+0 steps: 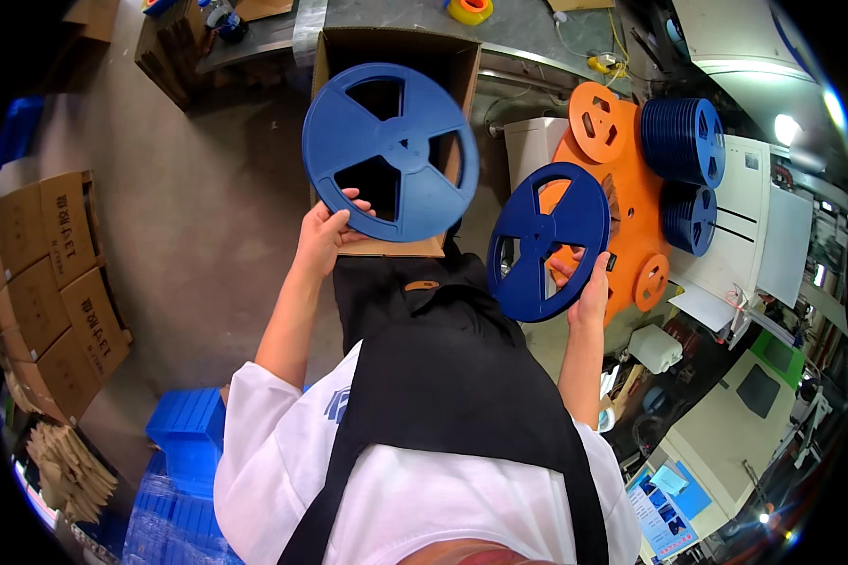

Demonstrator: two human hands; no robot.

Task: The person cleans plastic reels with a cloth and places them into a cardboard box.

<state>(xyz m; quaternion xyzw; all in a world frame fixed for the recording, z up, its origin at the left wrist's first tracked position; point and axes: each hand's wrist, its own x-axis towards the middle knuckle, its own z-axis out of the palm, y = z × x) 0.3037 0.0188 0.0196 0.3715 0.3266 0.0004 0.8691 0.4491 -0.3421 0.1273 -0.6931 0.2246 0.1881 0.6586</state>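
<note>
My left hand (327,232) is closed on the lower rim of a blue plastic reel (407,154), which has three wide cut-outs and a small centre hole. That reel is over the mouth of an open cardboard box (398,247) and hides most of its inside. In my right hand (586,282), a darker blue reel (543,234) of the same shape is gripped by its lower right rim. The fingers show through one of its cut-outs. It is tilted in front of an orange machine panel (636,221).
Stacked blue reels (683,141) and an orange reel (598,122) sit on the machine at the right. A grey workbench (386,17) runs behind the box. Flat-sided cartons (52,282) are piled at the left, with blue plastic bins (187,433) at the lower left.
</note>
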